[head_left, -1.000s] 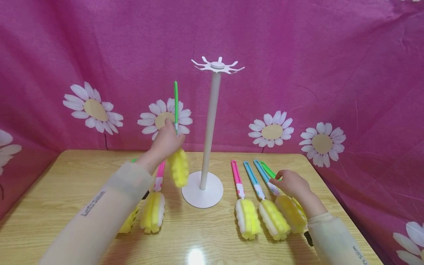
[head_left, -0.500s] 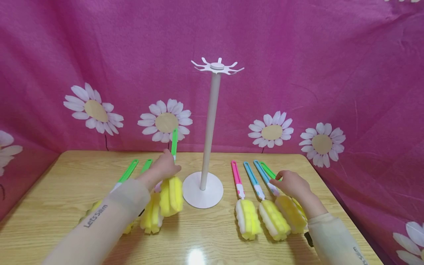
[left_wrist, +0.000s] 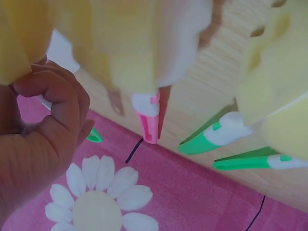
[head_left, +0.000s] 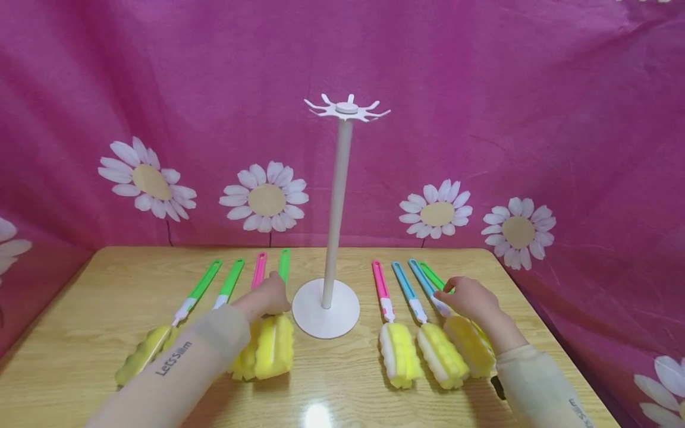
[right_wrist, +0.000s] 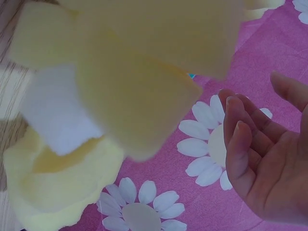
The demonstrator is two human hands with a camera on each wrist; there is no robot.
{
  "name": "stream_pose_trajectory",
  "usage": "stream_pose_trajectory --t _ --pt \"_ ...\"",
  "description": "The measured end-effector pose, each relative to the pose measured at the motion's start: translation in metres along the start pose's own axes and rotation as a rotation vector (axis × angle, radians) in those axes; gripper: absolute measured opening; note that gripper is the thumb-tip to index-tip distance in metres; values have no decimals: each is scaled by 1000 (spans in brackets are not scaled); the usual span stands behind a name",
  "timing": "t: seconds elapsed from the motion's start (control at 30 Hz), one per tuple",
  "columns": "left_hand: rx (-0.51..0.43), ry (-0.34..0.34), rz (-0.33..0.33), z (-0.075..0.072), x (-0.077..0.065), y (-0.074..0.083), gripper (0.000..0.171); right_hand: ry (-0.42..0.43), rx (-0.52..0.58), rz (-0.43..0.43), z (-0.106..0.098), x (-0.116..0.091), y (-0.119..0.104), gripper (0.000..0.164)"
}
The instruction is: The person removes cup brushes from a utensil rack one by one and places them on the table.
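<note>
My left hand [head_left: 269,295] grips a green-handled sponge brush [head_left: 275,351] low at the table, left of the white stand's base. Its yellow sponge points toward me, and the green handle sticks out beyond the fingers. In the left wrist view, curled fingers and thumb [left_wrist: 48,120] meet at the sponge end. Beside it lies a pink-handled brush [head_left: 259,268], partly hidden by the hand. My right hand [head_left: 472,299] hovers by a green-handled brush [head_left: 434,276] and a blue-handled brush [head_left: 423,279]. The right wrist view shows its fingers [right_wrist: 240,144] loosely bent, thumb apart, holding nothing.
A white stand [head_left: 336,208] with a ring of hooks on top rises mid-table. Two green-handled brushes [head_left: 205,280] lie at the left. A pink-handled brush [head_left: 381,285] and another blue-handled brush [head_left: 409,288] lie right of the stand. A pink flowered cloth [head_left: 481,119] hangs behind.
My left hand has come down from beside the stand's pole, laying the green-handled brush at the table next to the pink-handled one. The right hand has hardly moved.
</note>
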State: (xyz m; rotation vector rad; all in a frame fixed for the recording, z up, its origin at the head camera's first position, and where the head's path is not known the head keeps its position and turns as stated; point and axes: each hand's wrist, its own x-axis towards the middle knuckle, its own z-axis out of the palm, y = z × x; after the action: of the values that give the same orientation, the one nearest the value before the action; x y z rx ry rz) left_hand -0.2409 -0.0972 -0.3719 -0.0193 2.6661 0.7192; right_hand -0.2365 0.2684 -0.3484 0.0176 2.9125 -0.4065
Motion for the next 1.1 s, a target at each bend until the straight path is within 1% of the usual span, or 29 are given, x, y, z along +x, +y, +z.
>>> stream_pose_trajectory --t 0.1,0.27,0.37,0.43,0.53,0.6,0.73,0.83,0.9,1.03,1.07,1.1 --pt "-32 -34 -25 4 0 -3 81 4 3 0 2 0 -1 36" --pt "-87 -102 -59 9 -1 -3 83 2 -3 5 3 2 -1 36" --pt "-77 -140 -72 12 0 -2 88 -4 -4 1 3 3 -1 37" --pt "-53 -143 -76 14 1 -2 88 -7 -5 -2 3 3 -1 36" --pt "-22 -124 -79 16 4 0 87 -11 -9 -3 4 4 -1 37" --pt "20 -104 -72 17 5 3 87 -14 -11 -3 4 4 -1 37" --pt "49 -83 -80 19 3 9 89 -14 -9 -10 4 4 -1 37" --pt "14 -68 -92 19 0 12 87 -10 -7 -15 4 4 -1 37" --pt "1 -61 -94 20 -1 13 79 -11 -5 -11 4 4 0 37" --pt "9 -52 -97 21 0 12 67 -18 2 0 5 4 1 36" --pt "10 -46 -102 22 1 12 65 -18 2 0 5 4 1 36" --pt "11 -39 -104 23 1 12 67 -19 5 1 6 4 2 36"
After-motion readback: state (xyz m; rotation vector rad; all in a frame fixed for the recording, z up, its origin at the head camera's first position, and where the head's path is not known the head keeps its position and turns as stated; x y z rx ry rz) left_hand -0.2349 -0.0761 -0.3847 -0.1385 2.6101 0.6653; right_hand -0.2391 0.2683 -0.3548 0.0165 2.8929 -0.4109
